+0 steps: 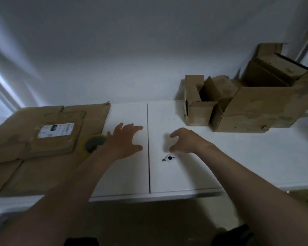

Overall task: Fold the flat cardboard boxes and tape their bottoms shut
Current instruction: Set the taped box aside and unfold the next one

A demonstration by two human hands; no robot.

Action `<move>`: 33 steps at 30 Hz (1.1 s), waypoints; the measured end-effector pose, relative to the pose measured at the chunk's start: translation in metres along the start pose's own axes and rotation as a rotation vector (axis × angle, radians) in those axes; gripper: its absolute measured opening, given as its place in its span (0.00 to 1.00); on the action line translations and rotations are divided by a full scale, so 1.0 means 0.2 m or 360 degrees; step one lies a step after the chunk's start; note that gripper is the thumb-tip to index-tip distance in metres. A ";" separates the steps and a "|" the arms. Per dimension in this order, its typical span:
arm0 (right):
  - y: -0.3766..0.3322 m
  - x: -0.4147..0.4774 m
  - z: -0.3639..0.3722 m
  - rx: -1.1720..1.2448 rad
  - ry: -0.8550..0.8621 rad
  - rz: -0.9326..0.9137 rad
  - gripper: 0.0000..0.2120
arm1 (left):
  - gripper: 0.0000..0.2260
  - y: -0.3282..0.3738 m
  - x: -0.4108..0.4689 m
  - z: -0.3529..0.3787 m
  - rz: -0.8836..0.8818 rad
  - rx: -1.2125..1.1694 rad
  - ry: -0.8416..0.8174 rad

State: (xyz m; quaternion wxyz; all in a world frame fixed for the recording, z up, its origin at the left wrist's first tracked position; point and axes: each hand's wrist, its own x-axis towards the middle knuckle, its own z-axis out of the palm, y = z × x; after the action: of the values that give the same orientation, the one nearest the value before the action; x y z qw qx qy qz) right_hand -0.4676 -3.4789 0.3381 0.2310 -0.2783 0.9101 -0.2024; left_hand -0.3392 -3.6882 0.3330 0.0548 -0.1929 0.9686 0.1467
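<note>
So the white counter (220, 157) has a dark seam (148, 118) running front to back, and I'll place everything off that. The left hand (124, 139) sits just left of the seam, palm down over the bare counter, fingers spread wide and holding nothing. The right hand (185, 141) is just right of the seam with its fingers loosely curled down toward the surface, and nothing is in it as far as I can see. Nearer than that hand, close to the seam, lies a small white-and-grey object with a black dot (168, 158). It may be a little cutter, but it's too blurry to call. Further left of the seam is the stack of flat brown cardboard boxes (43, 166), the top one with a white shipping label (56, 130) on it. A yellow roll of tape with a grey core (93, 143) lies on that stack, partly hidden behind the left wrist. Well to the right of the seam, back against the wall, stand a small folded-up brown cardboard box (197, 112) and a bigger brown cardboard box (256, 107), touching each other, with their flaps up.
</note>
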 end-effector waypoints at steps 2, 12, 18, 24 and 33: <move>-0.07 0.01 0.08 -0.0161 -0.0130 -0.0045 0.32 | 0.34 -0.13 -0.09 0.00 -0.0149 0.0063 0.0016; -0.02 0.17 0.25 -0.0531 0.0040 -0.0102 0.09 | 0.14 -0.41 -0.17 0.04 -0.0248 0.0174 0.0169; 0.15 0.19 0.14 -0.0617 0.0083 0.0023 0.11 | 0.13 -0.15 -0.03 0.12 0.0090 0.0030 0.0201; 0.47 0.11 -0.02 -0.0645 0.0253 0.0199 0.11 | 0.13 0.33 0.04 0.26 0.0463 -0.0330 0.0284; 0.49 -0.01 -0.18 -0.0543 0.0346 0.0194 0.29 | 0.19 0.50 0.19 0.38 0.0442 -0.0377 0.0286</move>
State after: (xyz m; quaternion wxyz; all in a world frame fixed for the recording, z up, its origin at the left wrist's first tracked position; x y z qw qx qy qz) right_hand -0.5246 -3.3943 0.3193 0.0928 -0.2343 0.9659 -0.0597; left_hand -0.4089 -3.5896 0.2806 -0.0757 -0.0748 0.9629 0.2480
